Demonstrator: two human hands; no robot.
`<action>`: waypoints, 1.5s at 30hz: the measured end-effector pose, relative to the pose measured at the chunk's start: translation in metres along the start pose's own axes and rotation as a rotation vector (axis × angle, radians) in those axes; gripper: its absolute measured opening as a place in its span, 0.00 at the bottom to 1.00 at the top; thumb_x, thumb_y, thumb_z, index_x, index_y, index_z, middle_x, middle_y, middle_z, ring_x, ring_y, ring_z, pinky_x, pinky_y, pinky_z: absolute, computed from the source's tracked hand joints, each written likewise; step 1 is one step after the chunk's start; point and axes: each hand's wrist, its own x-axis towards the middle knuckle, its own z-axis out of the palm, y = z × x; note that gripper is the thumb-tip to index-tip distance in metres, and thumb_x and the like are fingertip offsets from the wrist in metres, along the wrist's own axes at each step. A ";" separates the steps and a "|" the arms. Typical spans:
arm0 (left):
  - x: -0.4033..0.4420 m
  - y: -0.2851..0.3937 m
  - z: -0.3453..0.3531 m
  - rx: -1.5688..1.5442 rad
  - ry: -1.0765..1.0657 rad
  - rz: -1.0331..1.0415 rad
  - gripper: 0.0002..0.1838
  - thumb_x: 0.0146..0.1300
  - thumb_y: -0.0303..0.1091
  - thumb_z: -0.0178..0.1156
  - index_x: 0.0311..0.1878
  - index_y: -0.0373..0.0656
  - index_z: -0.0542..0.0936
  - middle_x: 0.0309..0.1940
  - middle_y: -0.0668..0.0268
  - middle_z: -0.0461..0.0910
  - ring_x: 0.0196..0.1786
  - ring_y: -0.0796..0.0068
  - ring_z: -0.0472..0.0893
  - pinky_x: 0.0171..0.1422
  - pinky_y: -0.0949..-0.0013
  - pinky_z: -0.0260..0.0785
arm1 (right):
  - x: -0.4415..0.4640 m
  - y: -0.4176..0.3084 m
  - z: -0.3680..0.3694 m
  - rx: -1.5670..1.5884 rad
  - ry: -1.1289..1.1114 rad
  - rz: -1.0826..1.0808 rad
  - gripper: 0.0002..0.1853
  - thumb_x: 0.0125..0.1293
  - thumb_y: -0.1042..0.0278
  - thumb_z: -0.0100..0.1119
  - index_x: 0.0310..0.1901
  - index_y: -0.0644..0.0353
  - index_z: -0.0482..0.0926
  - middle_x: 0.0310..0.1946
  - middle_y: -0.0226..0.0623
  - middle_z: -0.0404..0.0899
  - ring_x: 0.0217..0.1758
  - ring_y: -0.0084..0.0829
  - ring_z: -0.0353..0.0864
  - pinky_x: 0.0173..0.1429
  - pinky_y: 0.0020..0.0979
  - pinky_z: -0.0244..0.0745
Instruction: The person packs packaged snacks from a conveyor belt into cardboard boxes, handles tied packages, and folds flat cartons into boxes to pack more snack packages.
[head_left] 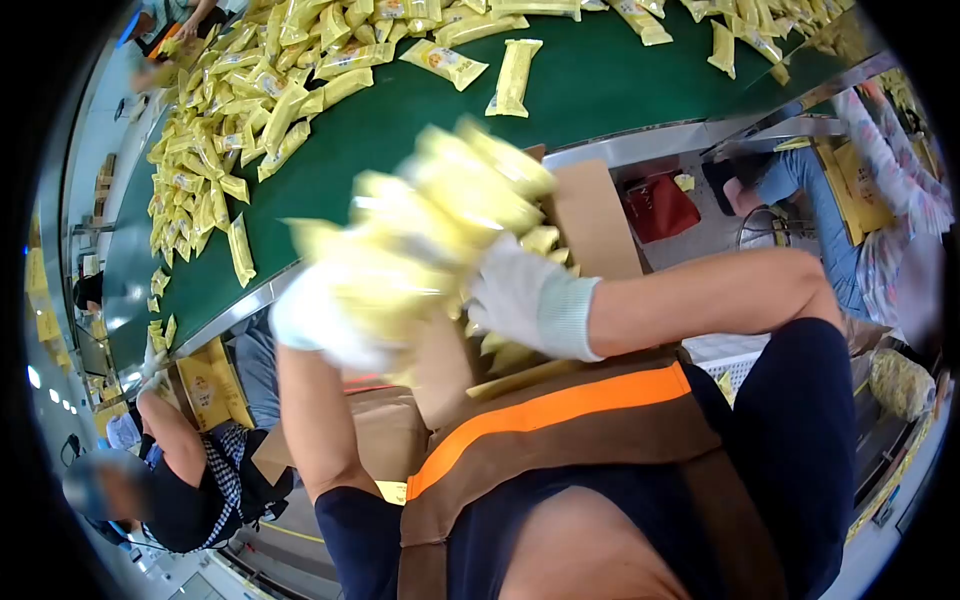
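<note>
A bunch of yellow wrapped snack packets (pixel 440 210), blurred by motion, is held between my hands above a cardboard box (pixel 598 220). My left hand (pixel 328 325), in a white glove, is closed around the bunch from the left and below. From the right, my right hand (pixel 512 295), also in a white glove, is closed against the packets, its fingertips partly hidden. More yellow packets (pixel 540 240) show inside the box, just beyond and under my right hand. The bunch covers part of the box.
A green conveyor belt (pixel 400 125) with a metal edge runs ahead, heaped with yellow packets (pixel 210 160) at its left and far side. A co-worker (pixel 180 450) is at the left, another (pixel 820 180) at the right. A red bag (pixel 660 208) lies beneath the belt.
</note>
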 end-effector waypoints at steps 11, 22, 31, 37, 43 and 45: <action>0.044 -0.059 0.088 1.456 -0.165 -0.086 0.44 0.41 0.49 0.71 0.67 0.63 0.71 0.47 0.53 0.73 0.56 0.50 0.75 0.59 0.53 0.68 | -0.043 -0.033 0.052 0.334 0.159 -0.028 0.29 0.59 0.57 0.58 0.65 0.47 0.73 0.55 0.47 0.75 0.55 0.47 0.76 0.57 0.46 0.74; 0.025 -0.057 0.096 1.585 -0.169 0.181 0.31 0.56 0.37 0.63 0.66 0.54 0.72 0.70 0.57 0.64 0.72 0.49 0.61 0.73 0.44 0.56 | -0.042 0.147 -0.027 1.067 0.607 0.138 0.17 0.66 0.67 0.59 0.56 0.59 0.79 0.52 0.44 0.82 0.55 0.39 0.82 0.58 0.35 0.77; 0.147 -0.055 -0.053 1.184 0.300 0.330 0.31 0.55 0.17 0.55 0.66 0.43 0.72 0.58 0.57 0.78 0.61 0.53 0.76 0.65 0.57 0.69 | 0.104 0.355 0.033 0.080 0.427 0.889 0.39 0.56 0.27 0.53 0.67 0.38 0.73 0.73 0.35 0.62 0.78 0.44 0.55 0.71 0.64 0.57; 0.158 -0.116 -0.080 1.757 0.214 0.276 0.29 0.56 0.25 0.56 0.63 0.55 0.74 0.48 0.63 0.76 0.56 0.61 0.75 0.63 0.54 0.64 | 0.085 0.301 0.032 0.200 0.241 0.417 0.38 0.60 0.29 0.52 0.65 0.47 0.74 0.71 0.37 0.64 0.77 0.43 0.56 0.75 0.50 0.59; 0.078 -0.100 -0.081 1.227 0.236 -0.053 0.26 0.53 0.27 0.60 0.59 0.50 0.76 0.39 0.59 0.77 0.46 0.54 0.78 0.54 0.61 0.72 | -0.015 0.256 0.063 0.087 0.606 0.342 0.30 0.57 0.68 0.60 0.64 0.43 0.73 0.71 0.36 0.64 0.77 0.44 0.58 0.76 0.47 0.58; 0.080 -0.099 -0.083 1.012 0.378 -0.030 0.28 0.56 0.25 0.59 0.63 0.40 0.73 0.45 0.55 0.77 0.51 0.55 0.79 0.59 0.63 0.71 | -0.020 0.218 0.078 -0.044 0.585 0.140 0.29 0.50 0.77 0.57 0.58 0.48 0.76 0.66 0.34 0.71 0.73 0.43 0.65 0.72 0.52 0.61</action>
